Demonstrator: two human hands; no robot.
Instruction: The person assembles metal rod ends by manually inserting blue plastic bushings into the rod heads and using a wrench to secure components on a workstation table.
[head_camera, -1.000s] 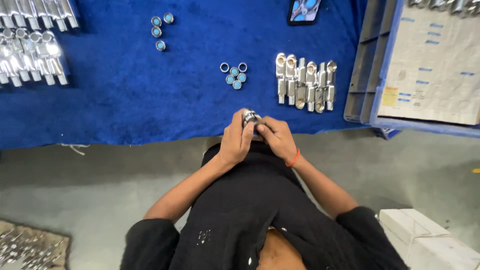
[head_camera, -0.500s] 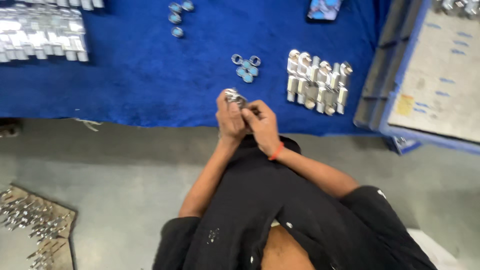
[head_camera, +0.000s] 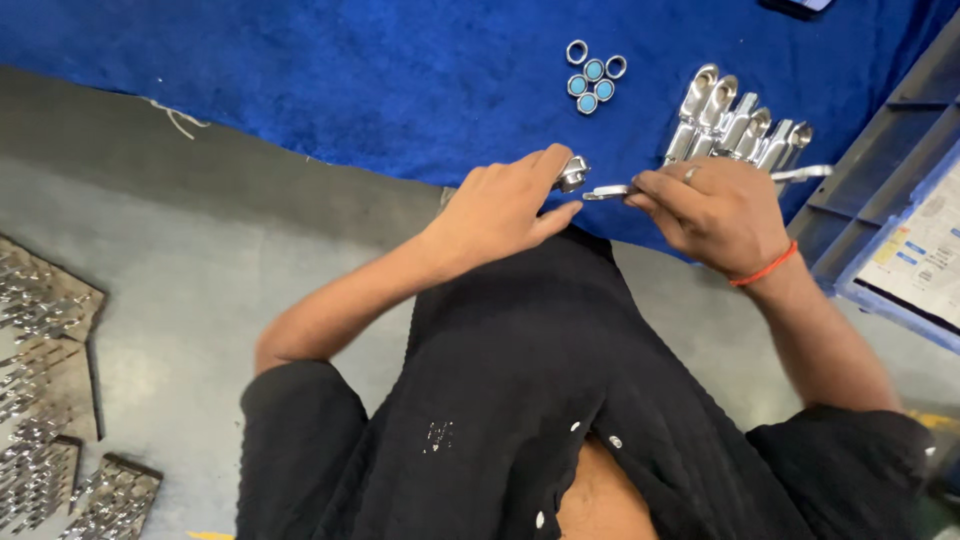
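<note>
Blue-clothed desk (head_camera: 330, 80) across frame top. Lower left: trays of metal parts (head_camera: 45, 400) on floor. Centre: left hand (head_camera: 500, 205) pinching small round metal fitting (head_camera: 572, 174); right hand (head_camera: 715, 210) pinching slim metal piece (head_camera: 608, 192), not yet joined. Above: ring cluster (head_camera: 592, 76); six finished-looking pieces in row (head_camera: 735, 125). Right: grey crate (head_camera: 880, 190), contents unclear.

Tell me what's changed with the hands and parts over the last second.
The hands have come apart: the left hand now pinches the small round metal piece, while the right hand holds a thin metal strip beside it. Earlier both clasped one piece together. The ring cluster and row of metal fittings stay put on the blue cloth.
</note>
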